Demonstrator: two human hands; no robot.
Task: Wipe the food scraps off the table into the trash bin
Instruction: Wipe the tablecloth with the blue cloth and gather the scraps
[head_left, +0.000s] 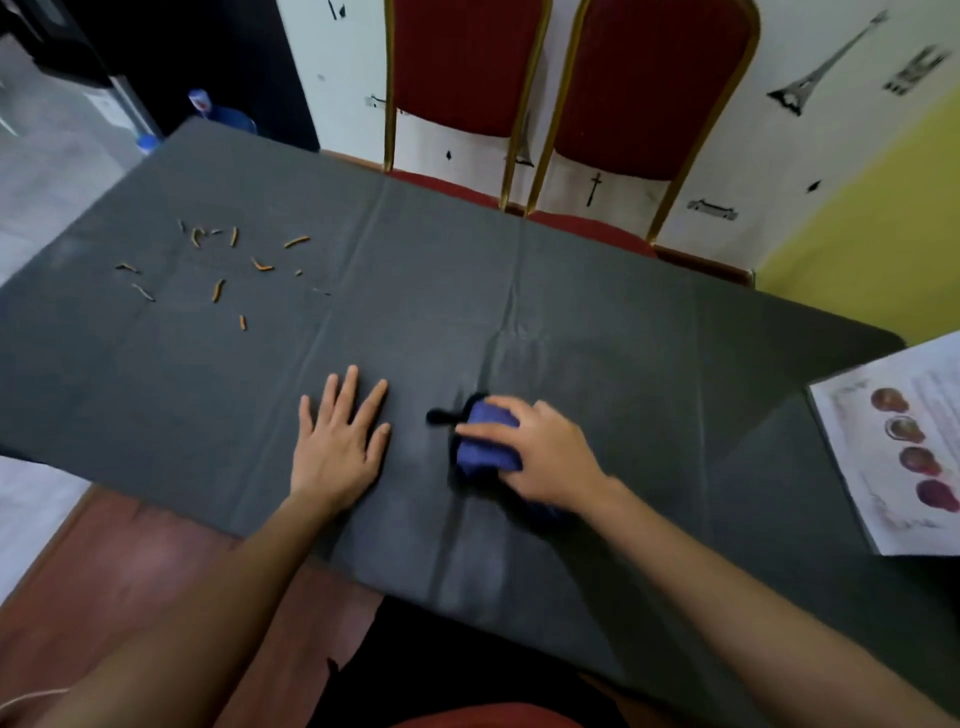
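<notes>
Several thin orange and brown food scraps (218, 270) lie scattered on the far left part of the dark grey table (519, 291). My right hand (540, 452) presses down on a bunched blue cloth (485, 441) near the table's front middle, fingers curled over it. A black strip sticks out from the cloth's left side. My left hand (337, 441) rests flat on the tabletop just left of the cloth, fingers spread, holding nothing. The scraps lie well beyond and left of both hands. No trash bin is in view.
A printed sheet with round pictures (904, 447) lies at the table's right edge. Two red chairs with gold frames (467, 67) stand behind the table against the wall. A blue-and-white bottle (200, 101) is past the far left corner. Reddish floor shows below the front edge.
</notes>
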